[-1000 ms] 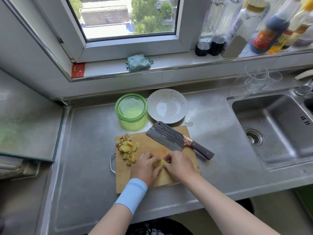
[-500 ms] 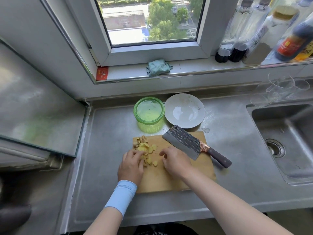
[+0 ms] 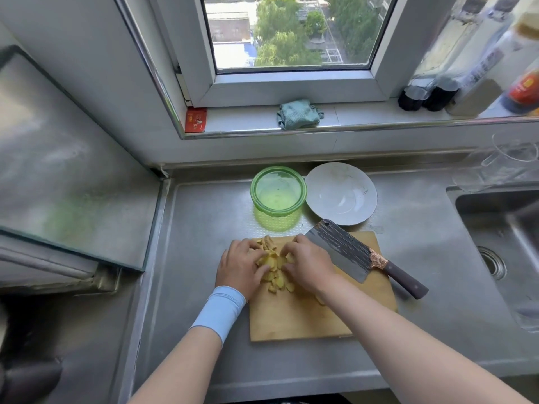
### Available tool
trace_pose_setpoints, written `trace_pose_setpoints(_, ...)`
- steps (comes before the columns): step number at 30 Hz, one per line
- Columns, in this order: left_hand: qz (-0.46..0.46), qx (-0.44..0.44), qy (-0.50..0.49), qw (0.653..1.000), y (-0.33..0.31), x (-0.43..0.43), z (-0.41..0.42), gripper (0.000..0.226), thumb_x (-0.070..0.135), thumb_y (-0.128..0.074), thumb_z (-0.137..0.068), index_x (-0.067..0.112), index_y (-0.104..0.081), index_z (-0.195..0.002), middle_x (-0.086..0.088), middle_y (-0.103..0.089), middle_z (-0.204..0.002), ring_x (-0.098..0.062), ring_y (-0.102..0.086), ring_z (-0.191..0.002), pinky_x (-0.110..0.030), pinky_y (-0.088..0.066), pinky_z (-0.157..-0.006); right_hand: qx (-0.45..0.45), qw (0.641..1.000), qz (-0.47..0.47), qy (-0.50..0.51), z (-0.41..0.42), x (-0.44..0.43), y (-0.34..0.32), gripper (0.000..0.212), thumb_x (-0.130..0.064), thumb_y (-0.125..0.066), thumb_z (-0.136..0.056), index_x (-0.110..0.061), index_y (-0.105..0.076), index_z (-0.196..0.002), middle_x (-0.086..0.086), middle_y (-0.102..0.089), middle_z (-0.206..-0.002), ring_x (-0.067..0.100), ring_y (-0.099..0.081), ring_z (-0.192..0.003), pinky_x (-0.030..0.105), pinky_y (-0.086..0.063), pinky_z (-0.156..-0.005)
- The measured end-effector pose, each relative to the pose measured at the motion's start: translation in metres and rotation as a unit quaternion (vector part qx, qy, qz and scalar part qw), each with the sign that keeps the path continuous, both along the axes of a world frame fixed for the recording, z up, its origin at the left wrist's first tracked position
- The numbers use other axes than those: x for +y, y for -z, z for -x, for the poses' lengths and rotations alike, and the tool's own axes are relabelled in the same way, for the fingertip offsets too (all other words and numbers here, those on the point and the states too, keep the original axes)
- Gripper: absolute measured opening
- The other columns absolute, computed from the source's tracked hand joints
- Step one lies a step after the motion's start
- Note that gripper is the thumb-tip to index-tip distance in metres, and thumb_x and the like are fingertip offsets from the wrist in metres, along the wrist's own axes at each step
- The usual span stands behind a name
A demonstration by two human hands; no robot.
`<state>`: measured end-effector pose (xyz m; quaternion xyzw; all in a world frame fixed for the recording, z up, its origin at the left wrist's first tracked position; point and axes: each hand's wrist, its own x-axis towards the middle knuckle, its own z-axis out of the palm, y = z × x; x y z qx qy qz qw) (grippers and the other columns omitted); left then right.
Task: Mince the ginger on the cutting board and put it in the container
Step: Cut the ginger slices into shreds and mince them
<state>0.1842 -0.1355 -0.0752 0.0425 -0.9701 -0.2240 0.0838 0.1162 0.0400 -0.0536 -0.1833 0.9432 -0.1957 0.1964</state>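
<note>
Cupping the ginger slices [image 3: 273,263] from both sides, the left hand [image 3: 238,268] and right hand [image 3: 309,265] lie palm-down on the cutting board [image 3: 291,319], fingers curled inward round the heap. The cleaver [image 3: 339,248] lies flat just beside the right hand, and the green container [image 3: 278,191] stands behind the board.

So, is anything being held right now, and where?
The left hand and right hand cup the ginger slices from the pile's two sides; the cleaver lies unheld.
</note>
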Motion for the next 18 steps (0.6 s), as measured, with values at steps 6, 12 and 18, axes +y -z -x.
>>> trace_pose_setpoints(6,0.000,0.014,0.059,0.998,0.004,-0.008,-0.001,0.024,0.026,-0.089,-0.065,0.030,-0.073,-0.082,0.012,-0.062,-0.088,-0.019,-0.057,-0.080,-0.036,-0.051,-0.069,-0.054,0.998,0.005,0.041,0.007,0.006,-0.016,0.005,-0.033,-0.071,-0.083,-0.030,-0.069,-0.086,-0.011,-0.065,-0.097,0.013,-0.062,-0.093,0.029,-0.049,-0.076)
trace_pose_setpoints(12,0.034,0.049,0.115,0.992,0.001,-0.013,0.006,0.019,0.021,-0.091,-0.065,0.025,-0.075,-0.073,0.008,-0.063,-0.077,-0.021,-0.058,-0.067,-0.030,-0.043,-0.059,-0.126,0.987,0.049,0.086,0.021,0.036,-0.048,0.004,-0.024,-0.079,-0.080,-0.027,-0.077,-0.082,-0.014,-0.071,-0.081,-0.003,-0.060,-0.065,0.026,-0.053,-0.064)
trace_pose_setpoints(18,0.048,0.124,0.118,0.984,0.004,-0.010,0.004,0.016,0.025,-0.059,-0.085,0.020,-0.070,-0.076,0.004,-0.062,-0.077,-0.022,-0.052,-0.065,-0.028,-0.037,-0.056,-0.202,0.978,0.002,0.048,0.004,0.063,-0.055,0.008,-0.020,-0.076,-0.082,-0.024,-0.081,-0.088,-0.014,-0.072,-0.080,-0.009,-0.059,-0.056,0.018,-0.050,-0.056)
